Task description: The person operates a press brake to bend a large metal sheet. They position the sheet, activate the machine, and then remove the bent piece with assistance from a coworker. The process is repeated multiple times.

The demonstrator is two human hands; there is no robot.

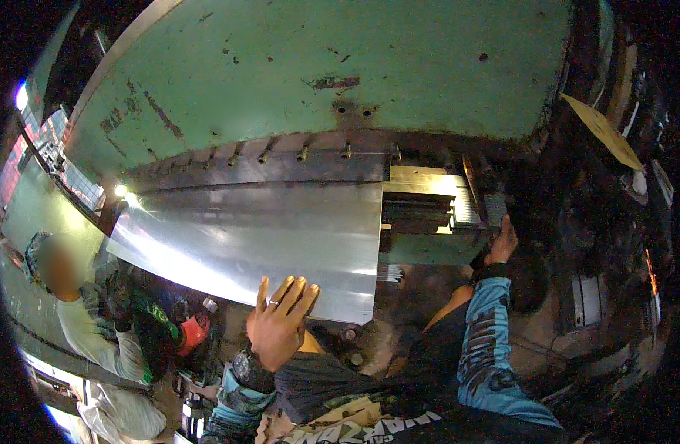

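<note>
A large shiny metal sheet lies under the green machine, its near edge toward me. My left hand, with a ring and a wristwatch, reaches over that near edge near the right corner. Its fingers are stretched and spread on the sheet's top; the thumb is hidden. Farther right, my right hand is at the lower edge of a grey ridged block, beside the machine's metal end piece. One finger points up along the block; the others are mostly hidden, so its grip is unclear.
The scratched green machine plate rises behind the sheet, with a row of bolts along its lower edge. At the left, another person sits or crouches near the sheet, with a red glove. A yellowish panel leans at the right.
</note>
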